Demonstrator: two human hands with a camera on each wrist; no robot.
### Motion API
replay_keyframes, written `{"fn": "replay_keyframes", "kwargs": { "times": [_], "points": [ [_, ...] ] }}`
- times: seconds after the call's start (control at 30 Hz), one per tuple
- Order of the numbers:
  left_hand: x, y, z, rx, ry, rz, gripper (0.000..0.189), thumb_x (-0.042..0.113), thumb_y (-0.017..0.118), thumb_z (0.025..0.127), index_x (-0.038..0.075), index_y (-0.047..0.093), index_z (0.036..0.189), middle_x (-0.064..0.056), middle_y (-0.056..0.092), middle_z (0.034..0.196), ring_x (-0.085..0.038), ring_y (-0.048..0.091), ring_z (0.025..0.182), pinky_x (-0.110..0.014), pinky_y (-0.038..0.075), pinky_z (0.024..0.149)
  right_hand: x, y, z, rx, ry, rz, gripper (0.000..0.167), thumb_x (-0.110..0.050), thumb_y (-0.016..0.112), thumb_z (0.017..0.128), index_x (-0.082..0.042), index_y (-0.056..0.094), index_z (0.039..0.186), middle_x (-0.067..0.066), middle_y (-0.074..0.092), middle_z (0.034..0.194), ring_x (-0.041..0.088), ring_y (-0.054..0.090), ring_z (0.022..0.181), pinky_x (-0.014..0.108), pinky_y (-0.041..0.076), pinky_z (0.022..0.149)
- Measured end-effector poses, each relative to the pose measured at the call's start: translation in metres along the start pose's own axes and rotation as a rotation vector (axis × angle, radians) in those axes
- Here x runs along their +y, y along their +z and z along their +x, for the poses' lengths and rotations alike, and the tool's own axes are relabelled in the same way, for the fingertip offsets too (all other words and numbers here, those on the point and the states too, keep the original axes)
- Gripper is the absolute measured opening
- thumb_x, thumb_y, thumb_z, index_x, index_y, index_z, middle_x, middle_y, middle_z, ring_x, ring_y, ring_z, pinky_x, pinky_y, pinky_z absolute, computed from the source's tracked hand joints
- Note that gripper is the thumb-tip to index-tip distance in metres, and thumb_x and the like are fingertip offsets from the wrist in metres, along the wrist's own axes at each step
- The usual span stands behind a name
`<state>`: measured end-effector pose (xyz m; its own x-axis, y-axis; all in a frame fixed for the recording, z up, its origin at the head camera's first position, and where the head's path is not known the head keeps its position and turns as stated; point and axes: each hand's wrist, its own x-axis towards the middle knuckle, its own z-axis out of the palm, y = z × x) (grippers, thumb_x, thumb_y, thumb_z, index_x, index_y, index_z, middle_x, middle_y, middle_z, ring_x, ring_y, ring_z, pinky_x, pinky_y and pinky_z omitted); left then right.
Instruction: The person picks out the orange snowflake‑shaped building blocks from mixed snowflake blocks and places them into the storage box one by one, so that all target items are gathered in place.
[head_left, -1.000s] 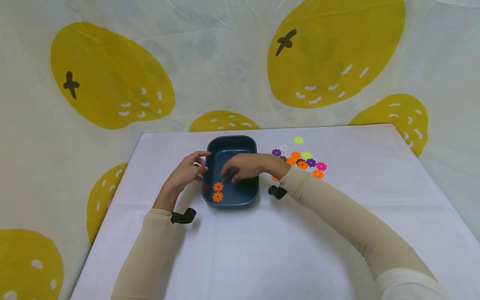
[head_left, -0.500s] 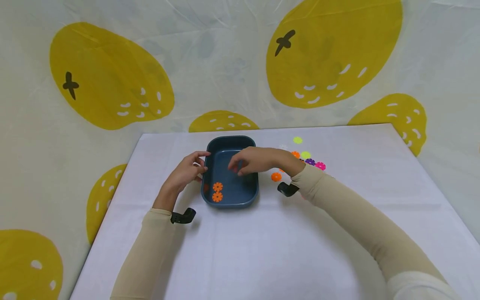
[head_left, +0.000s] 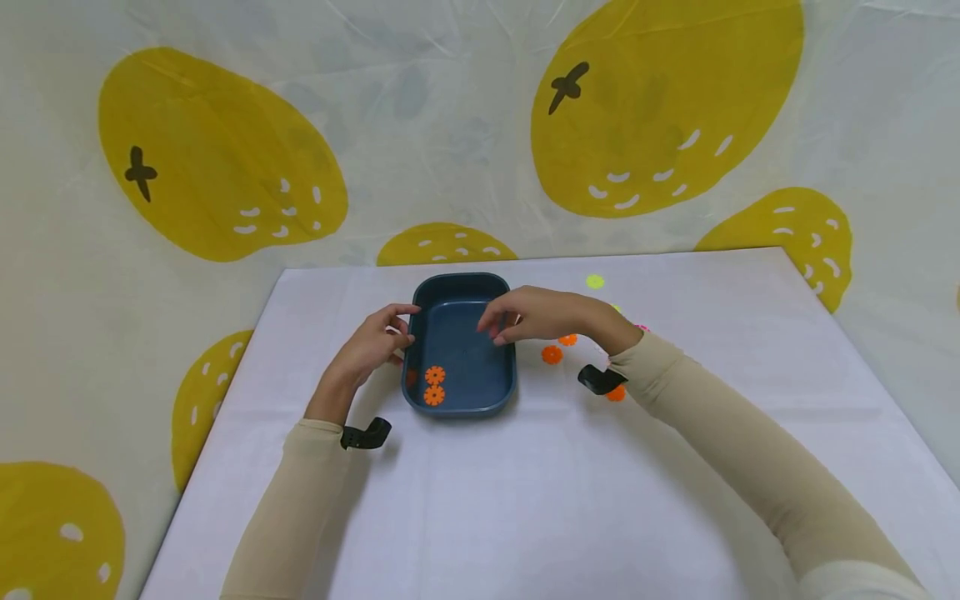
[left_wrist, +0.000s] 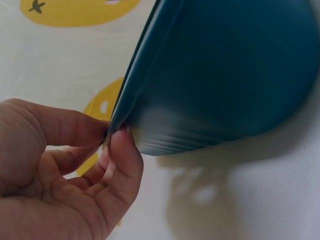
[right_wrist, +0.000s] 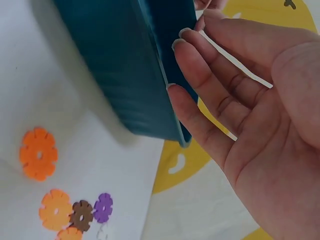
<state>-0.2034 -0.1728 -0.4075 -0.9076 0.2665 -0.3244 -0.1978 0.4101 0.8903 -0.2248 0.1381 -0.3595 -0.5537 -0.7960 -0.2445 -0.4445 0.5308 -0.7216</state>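
A dark blue rectangular tray (head_left: 468, 379) rests on the table. Its left rim is pinched between the thumb and fingers of my left hand (head_left: 369, 343), as the left wrist view (left_wrist: 75, 165) also shows. Two orange notched plastic discs (head_left: 434, 395) lie inside, near the tray's front left corner. My right hand (head_left: 543, 312) is over the tray's right rim with loosely bent fingers. In the right wrist view no thing shows in that hand (right_wrist: 240, 100), and its little finger is right at the rim.
More notched discs lie on the white-covered table right of the tray: orange (head_left: 552, 355), yellow (head_left: 595, 282), brown (right_wrist: 77, 210) and purple (right_wrist: 103, 199). My right forearm covers part of this group. A fruit-patterned cloth (head_left: 435, 167) hangs behind the table.
My right hand has moved right, from over the tray's middle to its right rim. My left hand keeps its pinch on the left rim, and the two orange discs stay put.
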Motion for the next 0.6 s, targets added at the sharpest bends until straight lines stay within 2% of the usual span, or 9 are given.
{"fn": "replay_keyframes", "kwargs": {
  "times": [0.23,0.47,0.6],
  "points": [
    [0.0,0.0,0.0,0.008,-0.014,-0.002,0.053,-0.001,0.056,0.099,0.011,0.047,0.149,-0.011,0.043,0.104,-0.032,0.051,0.091,-0.034,0.055,0.065,0.01,0.001,-0.01,0.019,0.021,0.019,0.027,-0.018,0.068,0.098,-0.016,0.068,0.126,-0.004,0.067,0.107,0.019,0.065,0.105,0.034,0.053,0.092],
    [0.0,0.001,-0.001,0.002,-0.003,-0.008,0.052,-0.002,0.055,0.099,0.011,0.047,0.149,-0.011,0.042,0.104,-0.028,0.05,0.088,-0.035,0.055,0.064,0.021,0.001,-0.02,0.025,0.031,0.059,0.028,-0.019,0.068,0.099,-0.012,0.068,0.126,0.0,0.069,0.108,0.02,0.066,0.103,0.034,0.054,0.09],
    [-0.001,0.001,0.001,0.002,-0.001,-0.006,0.053,-0.002,0.055,0.099,0.01,0.047,0.149,-0.011,0.042,0.104,-0.028,0.05,0.087,-0.038,0.056,0.066,0.031,0.002,-0.025,0.029,0.04,0.062,0.028,-0.019,0.067,0.099,-0.009,0.068,0.125,0.006,0.07,0.11,0.02,0.066,0.102,0.034,0.055,0.088]
  ]
}}
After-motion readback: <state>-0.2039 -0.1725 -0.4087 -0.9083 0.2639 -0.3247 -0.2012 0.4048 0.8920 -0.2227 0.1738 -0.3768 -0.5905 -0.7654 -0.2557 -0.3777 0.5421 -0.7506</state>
